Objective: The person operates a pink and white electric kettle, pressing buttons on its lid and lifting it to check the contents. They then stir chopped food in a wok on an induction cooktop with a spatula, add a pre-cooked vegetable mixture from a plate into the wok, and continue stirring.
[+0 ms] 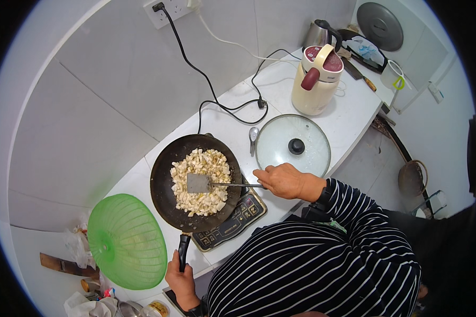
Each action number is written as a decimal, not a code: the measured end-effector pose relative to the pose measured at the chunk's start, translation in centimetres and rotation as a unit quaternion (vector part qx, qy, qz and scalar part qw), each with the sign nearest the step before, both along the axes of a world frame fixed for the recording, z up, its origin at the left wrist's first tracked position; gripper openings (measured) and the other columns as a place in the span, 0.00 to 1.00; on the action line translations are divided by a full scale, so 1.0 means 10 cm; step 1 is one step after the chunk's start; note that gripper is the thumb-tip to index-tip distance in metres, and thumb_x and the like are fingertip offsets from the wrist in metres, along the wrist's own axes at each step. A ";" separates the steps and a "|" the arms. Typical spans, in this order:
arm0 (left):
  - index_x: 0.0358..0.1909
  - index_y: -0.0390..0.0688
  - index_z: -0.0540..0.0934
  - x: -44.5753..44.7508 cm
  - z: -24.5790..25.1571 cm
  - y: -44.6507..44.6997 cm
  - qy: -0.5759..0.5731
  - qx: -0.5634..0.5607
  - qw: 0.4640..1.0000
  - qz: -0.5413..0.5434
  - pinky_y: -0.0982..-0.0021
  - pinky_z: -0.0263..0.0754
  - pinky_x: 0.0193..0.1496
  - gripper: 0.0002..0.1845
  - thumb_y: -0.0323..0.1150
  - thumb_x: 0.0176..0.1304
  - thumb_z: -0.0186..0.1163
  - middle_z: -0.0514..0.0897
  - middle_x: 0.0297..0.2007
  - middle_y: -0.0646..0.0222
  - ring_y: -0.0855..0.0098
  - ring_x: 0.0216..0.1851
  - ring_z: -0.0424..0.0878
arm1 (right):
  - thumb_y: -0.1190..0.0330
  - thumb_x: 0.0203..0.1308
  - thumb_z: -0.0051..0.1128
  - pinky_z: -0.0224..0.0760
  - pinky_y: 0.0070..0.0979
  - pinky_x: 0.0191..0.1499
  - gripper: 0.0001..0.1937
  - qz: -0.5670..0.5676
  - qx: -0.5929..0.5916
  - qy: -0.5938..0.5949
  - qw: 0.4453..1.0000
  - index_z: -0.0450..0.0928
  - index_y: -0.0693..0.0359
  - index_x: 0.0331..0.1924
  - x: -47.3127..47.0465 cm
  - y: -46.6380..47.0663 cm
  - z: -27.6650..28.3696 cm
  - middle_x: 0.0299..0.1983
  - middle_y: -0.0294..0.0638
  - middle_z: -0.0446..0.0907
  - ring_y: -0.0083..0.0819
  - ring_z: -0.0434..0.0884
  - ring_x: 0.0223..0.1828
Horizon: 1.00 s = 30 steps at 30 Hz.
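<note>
My left hand (pixel 181 279) grips the black handle of a dark frying pan (pixel 160 198), which stands on an induction cooker (pixel 238 222). Pale, chopped food pieces (pixel 202 204) lie heaped in the pan. The metal blade of a spatula (pixel 198 183) rests flat over the food, and my right hand (pixel 281 181) is closed around its shaft end. Just beyond that hand, a glass lid (pixel 277 134) with a black knob lies on the white counter, with a metal spoon (pixel 253 138) beside it.
A green mesh food cover (pixel 129 241) leans at the left. Further back on the counter (pixel 281 91) stand a cream and red appliance (pixel 315 91) and a steel kettle (pixel 317 35), near a cleaver (pixel 353 70). A black power cord (pixel 194 67) runs from the wall socket.
</note>
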State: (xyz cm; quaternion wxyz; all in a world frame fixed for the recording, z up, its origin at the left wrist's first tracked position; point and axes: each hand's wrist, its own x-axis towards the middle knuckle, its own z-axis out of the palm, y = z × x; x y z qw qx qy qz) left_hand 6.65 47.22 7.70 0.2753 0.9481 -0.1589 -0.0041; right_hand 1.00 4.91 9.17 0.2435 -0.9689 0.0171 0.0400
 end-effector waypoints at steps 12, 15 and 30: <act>0.57 0.41 0.79 0.02 -0.06 0.03 -0.008 -0.019 1.000 -0.002 0.61 0.73 0.36 0.30 0.20 0.46 0.60 0.77 0.28 0.56 0.56 0.29 0.78 | 0.63 0.68 0.47 0.73 0.45 0.30 0.13 -0.006 -0.005 -0.014 1.000 0.69 0.60 0.51 -0.03 -0.01 -0.04 0.30 0.51 0.79 0.53 0.80 0.28; 0.57 0.41 0.80 0.02 -0.05 0.02 -0.014 -0.011 1.000 -0.008 0.61 0.73 0.36 0.30 0.20 0.46 0.60 0.78 0.28 0.56 0.56 0.29 0.78 | 0.63 0.69 0.46 0.73 0.47 0.32 0.10 -0.024 0.002 -0.025 0.999 0.68 0.61 0.45 -0.05 -0.02 -0.02 0.30 0.52 0.78 0.54 0.80 0.29; 0.56 0.41 0.80 0.01 -0.06 0.02 -0.029 -0.007 1.000 -0.009 0.61 0.73 0.34 0.29 0.21 0.45 0.62 0.77 0.27 0.58 0.56 0.27 0.77 | 0.62 0.68 0.47 0.73 0.47 0.31 0.10 -0.005 0.011 -0.039 0.999 0.69 0.60 0.44 -0.02 0.07 -0.06 0.29 0.52 0.78 0.53 0.80 0.28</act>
